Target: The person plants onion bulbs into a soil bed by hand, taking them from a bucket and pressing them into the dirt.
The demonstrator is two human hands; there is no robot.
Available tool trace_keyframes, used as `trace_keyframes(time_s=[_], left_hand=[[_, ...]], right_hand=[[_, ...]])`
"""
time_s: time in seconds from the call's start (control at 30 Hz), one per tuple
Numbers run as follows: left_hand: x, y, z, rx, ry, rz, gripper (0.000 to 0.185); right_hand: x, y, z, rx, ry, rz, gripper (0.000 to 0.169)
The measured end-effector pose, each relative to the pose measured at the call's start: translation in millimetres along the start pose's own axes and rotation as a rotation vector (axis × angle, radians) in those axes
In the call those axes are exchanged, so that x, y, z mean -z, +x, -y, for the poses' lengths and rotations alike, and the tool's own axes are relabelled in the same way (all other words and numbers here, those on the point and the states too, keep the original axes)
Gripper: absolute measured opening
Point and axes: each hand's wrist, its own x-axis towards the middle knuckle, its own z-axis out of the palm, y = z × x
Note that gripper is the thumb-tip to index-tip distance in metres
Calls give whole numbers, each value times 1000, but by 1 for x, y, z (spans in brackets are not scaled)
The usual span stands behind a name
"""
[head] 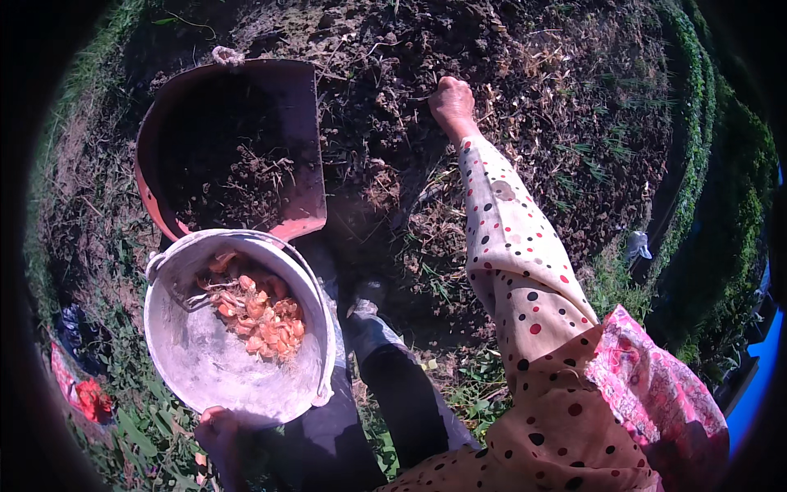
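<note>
My left hand (219, 432) grips the near rim of a pale, whitish bucket (184, 363), tilted so its inside faces me. A heap of small orange-brown bulbs (261, 320) with papery skins and dry roots lies inside, toward the bucket's far right. The bucket's wire handle (316, 289) rests against its right side. Out ahead, my right hand (453, 106) is lowered over dark, crumbly soil (393, 117). Its fingers look curled under, and the back of the hand hides whatever may be in them.
Beyond the bucket stands a cut-open reddish container (301, 135) with a rope loop (227, 56) and dark soil and roots inside. Pieces of clear plastic (637, 245) lie at the right. Green weeds (141, 436) grow near my legs (393, 369). Red cloth (92, 400) shows at far left.
</note>
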Motion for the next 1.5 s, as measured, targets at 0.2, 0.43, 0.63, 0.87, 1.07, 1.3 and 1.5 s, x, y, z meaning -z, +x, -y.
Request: trace_keyframes(time_s=[0.2, 0.43, 0.63, 0.87, 1.07, 1.3, 1.5], left_hand=[[9, 0, -10, -15, 208, 119, 9], [-2, 11, 6, -205, 98, 63, 10], [-1, 4, 19, -408, 107, -8, 12], [-11, -10, -8, -192, -212, 262, 26], [-6, -5, 0, -248, -105, 197, 37], [-28, -23, -37, -538, 177, 48, 20], [-20, -18, -22, -362, 39, 191, 10]], right_hand=[[21, -16, -22, -77, 92, -70, 20], [19, -15, -42, -170, 135, 108, 31], [17, -64, 13, -24, 345, -302, 35], [131, -286, 202, 913, 1121, 818, 39], [131, -365, 234, 678, 1378, 767, 31], [118, -391, 225, 662, 1166, 482, 26], [138, -365, 220, 631, 1141, 878, 22]])
